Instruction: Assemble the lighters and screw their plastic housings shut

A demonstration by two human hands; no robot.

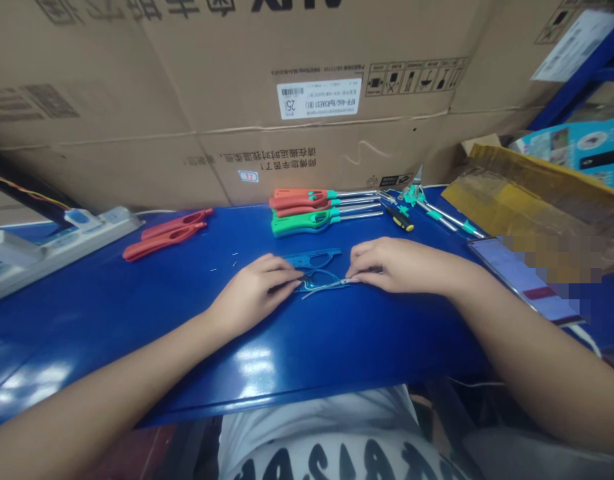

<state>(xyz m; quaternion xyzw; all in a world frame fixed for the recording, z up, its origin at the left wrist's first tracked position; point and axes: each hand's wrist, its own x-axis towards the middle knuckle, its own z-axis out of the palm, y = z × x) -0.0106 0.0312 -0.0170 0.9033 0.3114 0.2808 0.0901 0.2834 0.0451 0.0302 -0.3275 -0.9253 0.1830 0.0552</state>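
My left hand (263,288) is closed, its fingertips pinching a small dark part with a thin wire over the blue lighter shell half (329,285). My right hand (391,268) pinches one end of a thin grey tube (344,281) at the shell's right end. The tube's loose end slants down to the left across the shell. Just behind lies a second blue shell half (321,257) with an oval finger hole. What sits inside the front half is partly hidden by my left fingers.
Behind the shells lie orange-red and green lighters (304,223), a yellow-black screwdriver (401,219) and metal tubes (439,215). Red shell pieces (169,237) and a power strip (61,253) are at left. A phone (527,283) and cardboard box (541,213) stand right.
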